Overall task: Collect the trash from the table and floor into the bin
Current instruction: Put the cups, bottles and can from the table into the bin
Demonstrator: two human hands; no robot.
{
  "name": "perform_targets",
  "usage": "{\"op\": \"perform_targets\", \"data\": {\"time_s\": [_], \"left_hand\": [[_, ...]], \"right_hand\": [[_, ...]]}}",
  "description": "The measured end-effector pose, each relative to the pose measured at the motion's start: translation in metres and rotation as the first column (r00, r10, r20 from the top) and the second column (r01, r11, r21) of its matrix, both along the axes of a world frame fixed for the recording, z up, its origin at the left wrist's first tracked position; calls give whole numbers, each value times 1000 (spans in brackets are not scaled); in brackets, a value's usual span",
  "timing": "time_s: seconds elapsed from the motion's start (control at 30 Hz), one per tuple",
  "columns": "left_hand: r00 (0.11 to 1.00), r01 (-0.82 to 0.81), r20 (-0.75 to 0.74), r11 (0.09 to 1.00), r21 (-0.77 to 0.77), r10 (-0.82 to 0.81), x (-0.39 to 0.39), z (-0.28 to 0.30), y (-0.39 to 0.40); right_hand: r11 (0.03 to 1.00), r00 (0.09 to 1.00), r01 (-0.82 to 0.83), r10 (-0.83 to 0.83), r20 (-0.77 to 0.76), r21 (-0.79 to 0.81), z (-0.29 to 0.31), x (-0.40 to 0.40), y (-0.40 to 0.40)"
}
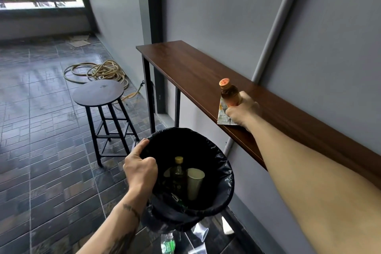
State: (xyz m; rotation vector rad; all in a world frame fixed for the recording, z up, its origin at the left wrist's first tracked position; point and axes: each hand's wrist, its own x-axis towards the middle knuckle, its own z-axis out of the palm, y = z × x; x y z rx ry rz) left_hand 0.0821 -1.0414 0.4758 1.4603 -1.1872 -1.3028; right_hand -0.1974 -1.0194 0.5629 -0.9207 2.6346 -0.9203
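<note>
My right hand [242,110] grips a small brown bottle [228,93] with an orange cap, upright on the narrow wooden table [185,64]. A crumpled silver wrapper [223,116] lies under that hand at the table's front edge. My left hand [140,168] holds the rim of a bin [222,173] lined with a black bag, raised below the table edge. Inside the bin lie a dark bottle [178,173] with a yellow cap and a paper cup [194,181]. On the floor beneath the bin are a plastic bottle [168,243], clear plastic cups [201,233] and a white scrap [226,228].
A round dark stool [99,92] stands on the tiled floor left of the table. A coiled hose [99,71] lies behind it by the grey wall. Flat cardboard pieces [79,41] rest near the doorway with railings beyond.
</note>
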Motion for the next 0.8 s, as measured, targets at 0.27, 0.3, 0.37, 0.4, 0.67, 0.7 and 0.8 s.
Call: {"op": "perform_targets", "data": {"time_s": [0.27,0.3,0.37,0.4,0.67,0.7,0.8], "left_hand": [[1000,0,8,1000,4,0,5,2,4],[1000,1,7,1000,2,-1,6,1,5],[1000,-2,2,1000,-7,2,9,-1,6],[1000,-6,-4,1000,-12,6,11,-1,7],[997,-34,-67,999,-1,34,31,2,18],[997,-32,-70,999,-3,32,34,1,19],[997,-29,-65,1000,-2,29,43,0,22]], "right_hand": [[999,999,1,0,40,-43,4,18,16],[995,990,5,9,142,-101,7,23,16],[973,923,-26,111,369,-228,14,44,19],[964,875,-61,176,451,-257,14,57,22],[895,576,-435,361,734,-99,-66,149,57],[882,607,-470,344,716,-26,-81,158,62],[816,690,-556,345,636,161,-112,176,77]]}}
